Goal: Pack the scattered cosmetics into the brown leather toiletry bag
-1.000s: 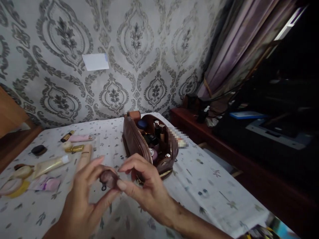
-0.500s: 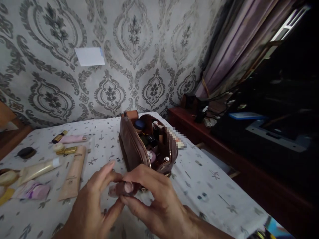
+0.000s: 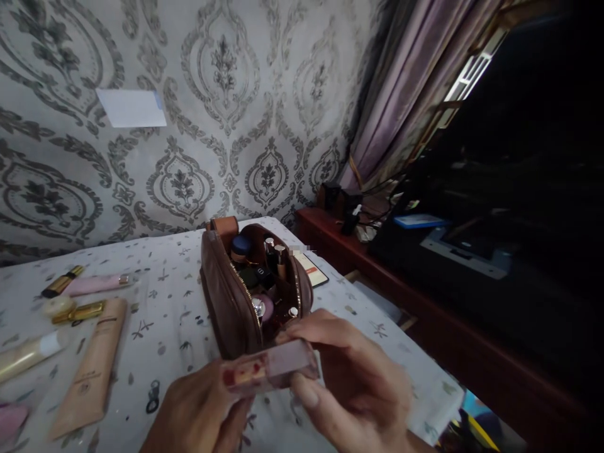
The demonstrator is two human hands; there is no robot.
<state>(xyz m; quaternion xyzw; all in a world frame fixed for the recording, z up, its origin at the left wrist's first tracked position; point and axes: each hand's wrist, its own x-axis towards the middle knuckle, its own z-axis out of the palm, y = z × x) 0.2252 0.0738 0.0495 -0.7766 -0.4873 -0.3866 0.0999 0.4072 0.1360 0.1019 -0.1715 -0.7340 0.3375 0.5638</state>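
A lip gloss tube lies sideways between my hands, with a clear body holding red bits and a pale pink cap. My left hand is closed around its clear end, and some of those fingers are hidden. At the cap end, my right hand pinches with thumb and fingers. Just beyond the hands stands an unzipped brown makeup bag. Inside it are a blue-lidded jar, a black compact and several small bottles.
On the patterned tablecloth at left lie a beige tube, a pink tube, a gold lipstick and a cream tube. A phone rests behind the bag. A dark red desk runs along the right.
The lip gloss tube has turned from end-on to sideways and come nearer. My hands have shifted right and lower. The whole view has swung a little to the right.
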